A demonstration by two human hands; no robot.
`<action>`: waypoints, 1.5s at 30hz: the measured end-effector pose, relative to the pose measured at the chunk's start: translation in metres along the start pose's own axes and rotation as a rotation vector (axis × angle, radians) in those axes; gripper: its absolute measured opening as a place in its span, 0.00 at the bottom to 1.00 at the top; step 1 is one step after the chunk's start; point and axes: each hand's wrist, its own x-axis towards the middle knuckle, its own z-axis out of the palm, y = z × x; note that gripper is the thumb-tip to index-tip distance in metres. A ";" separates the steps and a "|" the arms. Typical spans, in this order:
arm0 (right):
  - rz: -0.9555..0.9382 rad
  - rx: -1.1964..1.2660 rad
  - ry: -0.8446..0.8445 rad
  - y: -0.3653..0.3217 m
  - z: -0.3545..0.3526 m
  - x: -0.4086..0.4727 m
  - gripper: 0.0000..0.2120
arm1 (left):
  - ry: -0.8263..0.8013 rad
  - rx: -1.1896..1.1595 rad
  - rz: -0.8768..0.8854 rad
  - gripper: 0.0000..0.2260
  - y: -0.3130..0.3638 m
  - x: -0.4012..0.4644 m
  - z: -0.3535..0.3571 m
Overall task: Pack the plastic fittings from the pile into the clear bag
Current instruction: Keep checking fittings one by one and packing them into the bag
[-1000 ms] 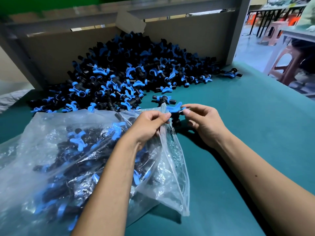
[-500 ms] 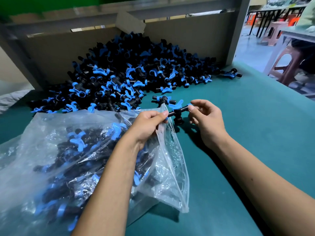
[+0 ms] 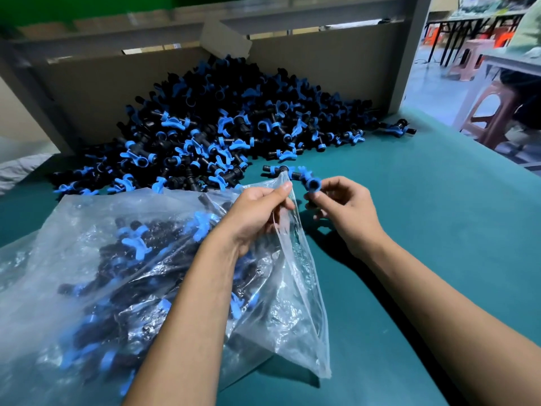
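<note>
Where cardboard (image 3: 87,83) backs the pile (image 3: 222,127)

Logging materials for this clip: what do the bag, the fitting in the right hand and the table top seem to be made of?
Bag: thin clear plastic film, glossy; it wrinkles and glints, and its contents show through.
Fitting held by the right hand: looks like rigid moulded plastic, black body with blue parts, dull sheen.
Table top: teal, matte and even, perhaps a fabric or rubber mat; the weave cannot be seen.
</note>
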 end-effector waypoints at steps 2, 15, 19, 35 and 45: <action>0.148 0.319 -0.078 -0.008 -0.003 -0.001 0.04 | 0.004 -0.014 0.065 0.08 0.003 -0.001 -0.004; 0.307 0.511 -0.308 -0.013 -0.001 -0.007 0.09 | 0.228 -0.102 0.401 0.11 0.018 -0.005 -0.007; 0.078 0.114 -0.378 -0.005 0.011 -0.012 0.09 | 0.292 -0.083 0.505 0.07 0.027 -0.010 0.002; -0.124 0.120 -0.639 -0.034 0.082 -0.037 0.06 | 0.246 0.058 0.665 0.10 0.041 -0.012 0.022; -0.244 -0.595 0.278 -0.011 0.057 0.023 0.10 | 0.353 0.011 0.430 0.10 0.006 0.011 0.015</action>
